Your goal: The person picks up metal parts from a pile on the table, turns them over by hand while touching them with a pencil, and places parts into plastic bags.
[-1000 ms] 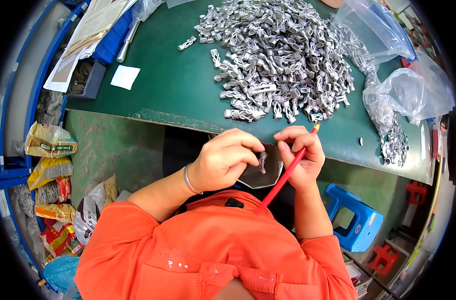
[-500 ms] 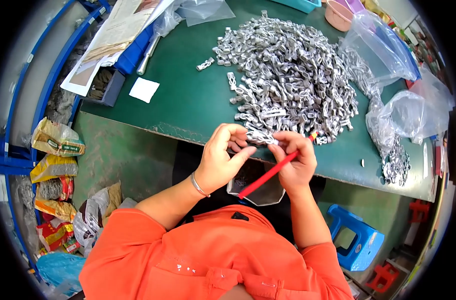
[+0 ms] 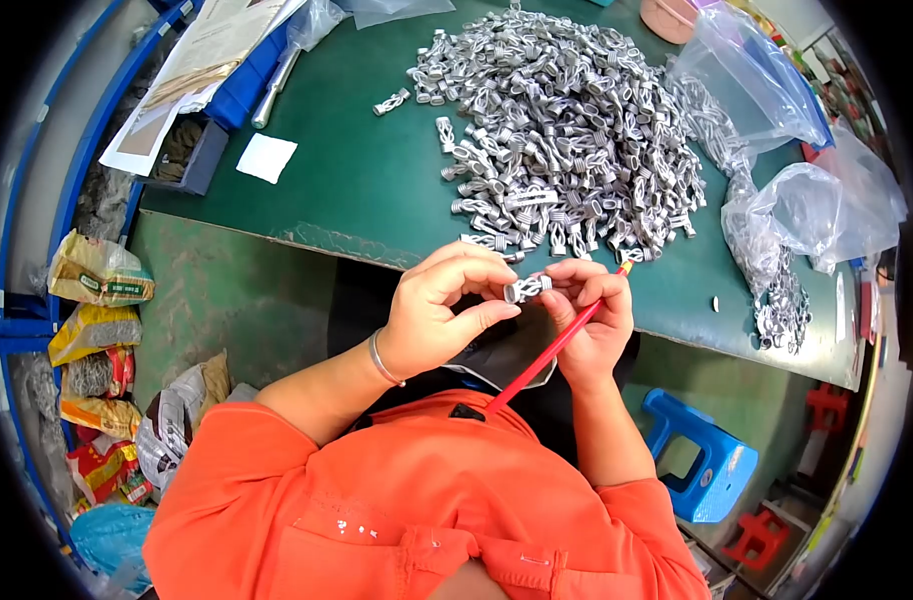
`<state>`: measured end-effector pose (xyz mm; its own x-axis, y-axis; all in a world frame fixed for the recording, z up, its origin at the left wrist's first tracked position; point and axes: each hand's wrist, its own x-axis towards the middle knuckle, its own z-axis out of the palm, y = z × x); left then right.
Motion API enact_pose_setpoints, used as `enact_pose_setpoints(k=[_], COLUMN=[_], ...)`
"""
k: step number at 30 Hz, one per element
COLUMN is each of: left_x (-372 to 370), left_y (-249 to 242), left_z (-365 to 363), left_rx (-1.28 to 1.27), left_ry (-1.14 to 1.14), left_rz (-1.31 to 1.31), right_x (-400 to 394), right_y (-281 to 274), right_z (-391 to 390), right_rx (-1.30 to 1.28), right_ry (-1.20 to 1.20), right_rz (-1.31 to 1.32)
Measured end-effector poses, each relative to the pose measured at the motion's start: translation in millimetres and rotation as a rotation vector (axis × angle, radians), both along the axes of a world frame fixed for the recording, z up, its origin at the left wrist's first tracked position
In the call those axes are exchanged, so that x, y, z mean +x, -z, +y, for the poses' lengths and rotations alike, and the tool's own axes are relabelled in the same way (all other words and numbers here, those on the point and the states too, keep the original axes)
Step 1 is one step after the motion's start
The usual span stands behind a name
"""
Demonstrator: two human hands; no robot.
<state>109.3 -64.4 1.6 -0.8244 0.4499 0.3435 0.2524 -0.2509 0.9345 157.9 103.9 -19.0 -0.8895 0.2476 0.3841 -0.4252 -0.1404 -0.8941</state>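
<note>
Both hands pinching one small metal part at the counter edge.

Left hand [image 3: 439, 318] and right hand [image 3: 592, 318] each grip an end of the metal part [image 3: 528, 288] with their fingertips; the right also clamps a red pencil [image 3: 552, 352] (tip up, shaft slanting down toward the chest). Just beyond on the green counter [image 3: 367, 180]: a big pile of like parts [image 3: 567, 130], then clear plastic bags [image 3: 807, 190] to the right.

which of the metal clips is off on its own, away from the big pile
The lone clip lying on the green table left of the pile, toward its upper edge. Bare table surrounds it; the other clips are heaped together or touching.
</note>
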Motion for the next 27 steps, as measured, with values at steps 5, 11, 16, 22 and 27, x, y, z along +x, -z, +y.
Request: enact_pose_setpoints(k=[5,11,16,22,27], left_x=[-1.5,-11.8,-24.5,-13.3,-16.0], left_y=[-6.1,-7.3,3.9,-4.4,-5.9], left_z=[-4.5,-7.2,-10.6,-4.0,-2.1], left_rx=[-0.211,-0.542,-0.654,-0.272,-0.036], left_ry=[-0.006,-0.415,-0.354,-0.146,0.044], left_rz=[0.394,0.453,0.541,-0.168,-0.668], right_x=[8.0,11.8,-3.1,-8.3,-9.8], right_y=[-7.3,-5.1,-3.3,-16.3,-19.1], right_z=[8.6,15.5,3.8,0.0,6.2], right_rx=[0.155,0.236,0.46,0.028,-0.112], right_ry=[0.045,-0.013,0.109,0.036,-0.076], right_rz=[0.099,0.003,-0.053,-0.334,-0.378])
